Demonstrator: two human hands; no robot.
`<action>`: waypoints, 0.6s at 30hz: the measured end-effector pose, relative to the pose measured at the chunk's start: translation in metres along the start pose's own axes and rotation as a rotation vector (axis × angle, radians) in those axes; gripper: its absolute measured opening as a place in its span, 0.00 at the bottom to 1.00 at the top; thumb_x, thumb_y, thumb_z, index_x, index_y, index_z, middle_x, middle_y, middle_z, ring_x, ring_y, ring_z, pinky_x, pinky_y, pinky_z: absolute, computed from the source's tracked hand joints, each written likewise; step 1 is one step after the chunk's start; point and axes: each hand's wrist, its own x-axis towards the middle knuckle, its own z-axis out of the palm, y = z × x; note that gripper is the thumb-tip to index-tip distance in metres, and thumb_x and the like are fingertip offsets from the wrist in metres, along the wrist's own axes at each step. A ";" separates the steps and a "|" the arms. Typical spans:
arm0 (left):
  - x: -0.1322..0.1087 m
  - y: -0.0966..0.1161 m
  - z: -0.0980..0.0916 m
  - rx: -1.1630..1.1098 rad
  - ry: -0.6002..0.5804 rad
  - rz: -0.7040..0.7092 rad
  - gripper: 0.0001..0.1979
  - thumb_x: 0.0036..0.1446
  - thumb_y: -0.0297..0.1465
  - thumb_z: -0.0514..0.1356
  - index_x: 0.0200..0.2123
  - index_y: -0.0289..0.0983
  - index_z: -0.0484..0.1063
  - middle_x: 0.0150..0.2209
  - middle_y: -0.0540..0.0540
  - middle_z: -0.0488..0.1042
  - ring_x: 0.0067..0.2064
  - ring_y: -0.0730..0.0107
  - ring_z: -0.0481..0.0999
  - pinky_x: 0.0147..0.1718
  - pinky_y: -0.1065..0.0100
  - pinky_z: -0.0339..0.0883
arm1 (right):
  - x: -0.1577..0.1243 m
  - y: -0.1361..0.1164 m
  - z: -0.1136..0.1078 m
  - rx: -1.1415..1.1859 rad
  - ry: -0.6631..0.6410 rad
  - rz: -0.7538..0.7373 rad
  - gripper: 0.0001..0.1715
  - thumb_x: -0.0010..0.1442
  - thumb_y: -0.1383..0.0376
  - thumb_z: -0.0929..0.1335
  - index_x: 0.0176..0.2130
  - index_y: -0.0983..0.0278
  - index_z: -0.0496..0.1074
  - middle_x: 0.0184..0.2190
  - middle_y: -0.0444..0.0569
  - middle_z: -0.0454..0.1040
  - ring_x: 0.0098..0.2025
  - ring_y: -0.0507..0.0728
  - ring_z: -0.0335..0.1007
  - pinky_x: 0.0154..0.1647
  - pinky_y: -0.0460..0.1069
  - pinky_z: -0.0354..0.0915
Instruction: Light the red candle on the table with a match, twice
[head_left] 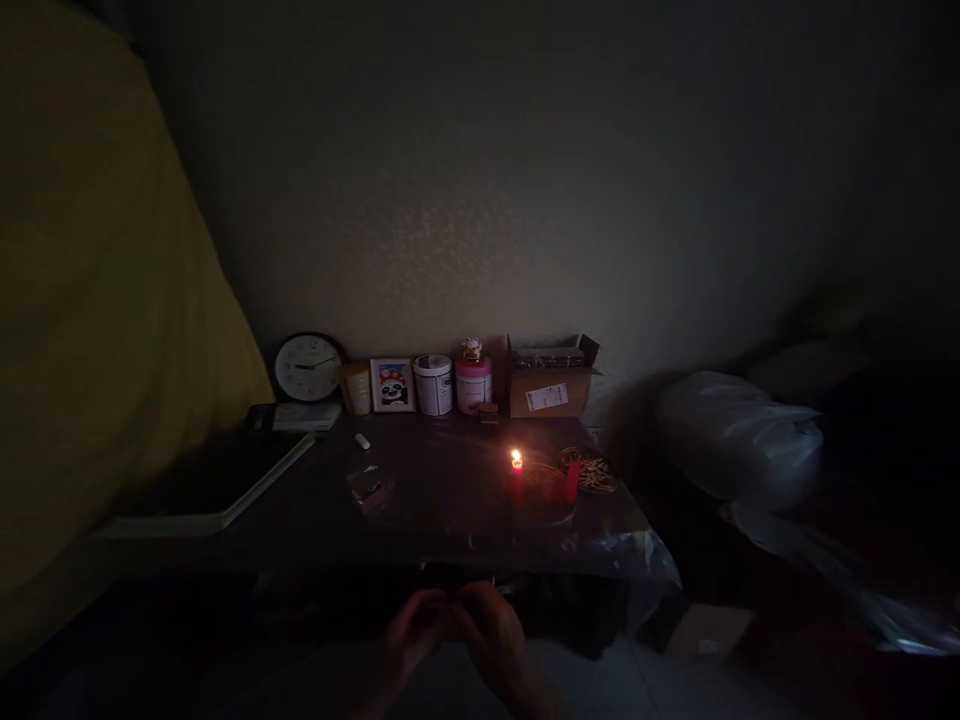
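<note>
My left hand (411,628) and my right hand (495,625) meet just before the table's front edge, low in the head view. The fingers of both are curled and pressed together at the tips. What they hold, if anything, is lost in the dark. Beyond them, a lit red candle (517,480) stands upright on a round plate (546,514). An unlit red candle (573,482), slightly tilted, is at the plate's right side. Thin pale sticks, like matches (594,472), lie heaped beside it. A small flat packet (369,490) rests left of the plate.
Along the wall stand a clock (307,367), a framed panda picture (392,386), two canisters (433,386) and an open cardboard box (551,390). A large dark book-like slab (225,485) lies at left, below a yellow cloth (112,280). Plastic bags (739,440) are at right.
</note>
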 end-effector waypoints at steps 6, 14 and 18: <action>-0.005 0.014 0.003 -0.041 -0.001 -0.047 0.24 0.29 0.47 0.67 0.31 0.39 0.74 0.32 0.45 0.79 0.40 0.53 0.75 0.42 0.61 0.67 | 0.000 0.003 0.002 -0.024 0.009 -0.026 0.07 0.58 0.65 0.64 0.36 0.63 0.72 0.34 0.47 0.73 0.37 0.54 0.70 0.37 0.45 0.63; -0.010 0.018 0.003 -0.073 -0.005 -0.062 0.23 0.28 0.47 0.68 0.30 0.41 0.74 0.35 0.45 0.79 0.44 0.50 0.75 0.45 0.59 0.68 | -0.002 0.002 0.006 -0.080 0.045 -0.066 0.05 0.54 0.71 0.67 0.34 0.63 0.71 0.33 0.45 0.72 0.37 0.52 0.68 0.37 0.44 0.61; -0.011 0.016 -0.003 -0.046 -0.051 -0.024 0.22 0.36 0.47 0.65 0.34 0.42 0.74 0.40 0.45 0.78 0.48 0.50 0.72 0.47 0.59 0.67 | -0.001 0.006 0.012 -0.113 0.057 -0.040 0.10 0.49 0.72 0.70 0.34 0.62 0.71 0.34 0.44 0.72 0.37 0.52 0.68 0.36 0.43 0.61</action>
